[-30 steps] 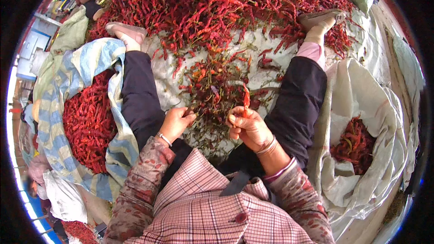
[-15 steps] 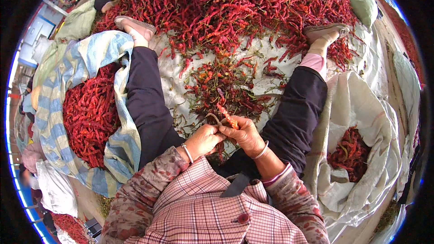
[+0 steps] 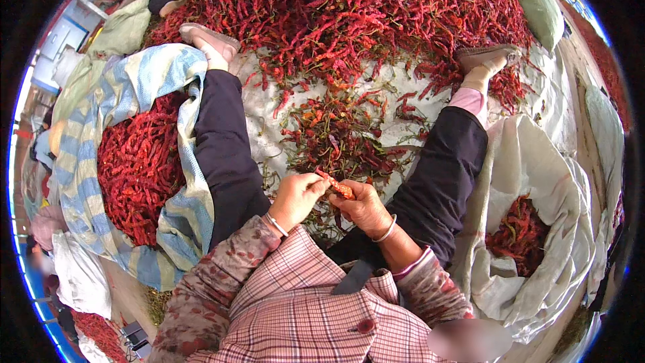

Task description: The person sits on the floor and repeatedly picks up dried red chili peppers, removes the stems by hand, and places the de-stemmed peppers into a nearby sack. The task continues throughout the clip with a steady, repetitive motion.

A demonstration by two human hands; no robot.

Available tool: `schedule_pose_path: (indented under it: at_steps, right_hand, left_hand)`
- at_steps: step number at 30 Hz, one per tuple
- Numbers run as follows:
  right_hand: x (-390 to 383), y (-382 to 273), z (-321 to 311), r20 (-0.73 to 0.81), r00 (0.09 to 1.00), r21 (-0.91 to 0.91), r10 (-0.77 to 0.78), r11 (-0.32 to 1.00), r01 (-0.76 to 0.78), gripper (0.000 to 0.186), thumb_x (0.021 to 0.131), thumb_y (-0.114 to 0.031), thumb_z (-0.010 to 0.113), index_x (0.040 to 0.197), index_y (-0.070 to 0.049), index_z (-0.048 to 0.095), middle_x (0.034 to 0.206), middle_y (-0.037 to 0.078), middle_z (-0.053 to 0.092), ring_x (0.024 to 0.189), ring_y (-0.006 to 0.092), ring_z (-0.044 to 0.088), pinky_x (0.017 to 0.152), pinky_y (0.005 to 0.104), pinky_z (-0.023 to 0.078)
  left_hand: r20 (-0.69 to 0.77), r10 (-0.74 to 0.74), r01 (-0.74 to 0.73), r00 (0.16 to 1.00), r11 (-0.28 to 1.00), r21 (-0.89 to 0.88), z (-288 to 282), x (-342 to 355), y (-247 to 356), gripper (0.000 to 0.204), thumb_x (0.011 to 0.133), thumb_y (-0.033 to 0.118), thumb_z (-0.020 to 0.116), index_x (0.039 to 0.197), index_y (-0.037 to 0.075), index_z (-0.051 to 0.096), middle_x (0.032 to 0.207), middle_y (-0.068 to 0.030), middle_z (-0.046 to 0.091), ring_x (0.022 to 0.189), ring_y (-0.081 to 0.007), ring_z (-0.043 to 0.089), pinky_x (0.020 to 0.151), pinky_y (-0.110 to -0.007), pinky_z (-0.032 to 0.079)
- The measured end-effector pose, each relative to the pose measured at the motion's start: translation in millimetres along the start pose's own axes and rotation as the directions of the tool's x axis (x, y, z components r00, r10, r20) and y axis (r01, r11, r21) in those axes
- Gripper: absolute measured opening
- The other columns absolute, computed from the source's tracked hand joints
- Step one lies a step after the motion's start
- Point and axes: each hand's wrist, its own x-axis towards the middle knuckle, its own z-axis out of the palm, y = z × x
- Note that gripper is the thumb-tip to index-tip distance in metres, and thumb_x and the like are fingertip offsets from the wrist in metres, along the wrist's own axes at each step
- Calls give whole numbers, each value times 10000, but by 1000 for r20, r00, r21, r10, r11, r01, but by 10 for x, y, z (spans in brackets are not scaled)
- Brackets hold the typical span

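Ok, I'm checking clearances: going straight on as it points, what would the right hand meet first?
Likely the left hand, by the tip of the pepper that the right hand holds, though depth is unclear.

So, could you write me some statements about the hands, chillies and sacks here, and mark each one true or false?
1. The right hand holds a red chilli. True.
2. The left hand is close to the right hand. True.
3. The left hand is inside a sack. False: it is out in the open, by the chilli.
4. The striped sack looks fuller than the white sack. True.
5. The striped sack is on the person's right. False: it is on the left.
6. The big pile is mostly green. False: it is mostly red.
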Motion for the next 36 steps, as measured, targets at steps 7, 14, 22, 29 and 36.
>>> schedule_pose_path:
  at_steps: [7, 14, 22, 29, 36]
  right_hand:
    - [37, 171, 135, -212, 951, -308, -226, 939, 155, 120, 670, -5, 593, 781, 0, 549, 576, 88, 497, 530, 138, 465, 520, 285, 408]
    - [229, 227, -193, -532, 846, -20, -43, 999, 38, 112, 759, -87, 604, 711, -2, 551, 559, -32, 469, 499, 48, 361, 437, 237, 320]
    - [139, -45, -92, -169, 975, 337, 143, 938, -80, 189, 697, -30, 672, 821, -31, 530, 632, -5, 511, 496, 89, 481, 411, 240, 416]
    - [141, 17, -147, -179, 970, 369, 165, 925, -89, 190, 699, -39, 664, 837, -48, 534, 622, -21, 505, 476, 91, 492, 397, 249, 422]
    - [140, 53, -143, -161, 976, 364, 145, 928, -78, 160, 723, -25, 637, 823, -48, 514, 673, 1, 497, 486, 132, 492, 385, 276, 448]
  left_hand:
    - [79, 484, -424, 871, 663, 617, 41, -150, 117, 145, 707, 123, 610, 625, 64, 506, 600, -81, 505, 503, -261, 518, 442, -355, 402]
    - [209, 351, -407, 913, 735, 542, -66, -106, 315, 174, 707, 152, 619, 703, 51, 478, 650, -87, 476, 540, -272, 520, 454, -361, 405]
    - [-83, 92, 14, 992, 580, 815, -489, 902, -498, 259, 740, 258, 597, 796, 15, 525, 874, -136, 513, 743, -318, 545, 632, -406, 433]
    - [-113, -223, 244, 968, 739, 628, -437, 1034, -619, 239, 668, 231, 603, 797, 31, 624, 784, -166, 602, 740, -312, 580, 669, -400, 457]
    - [-185, -57, 136, 981, 881, 453, -534, 928, -762, 194, 622, 132, 648, 716, 10, 530, 659, -121, 575, 620, -271, 572, 579, -350, 439]
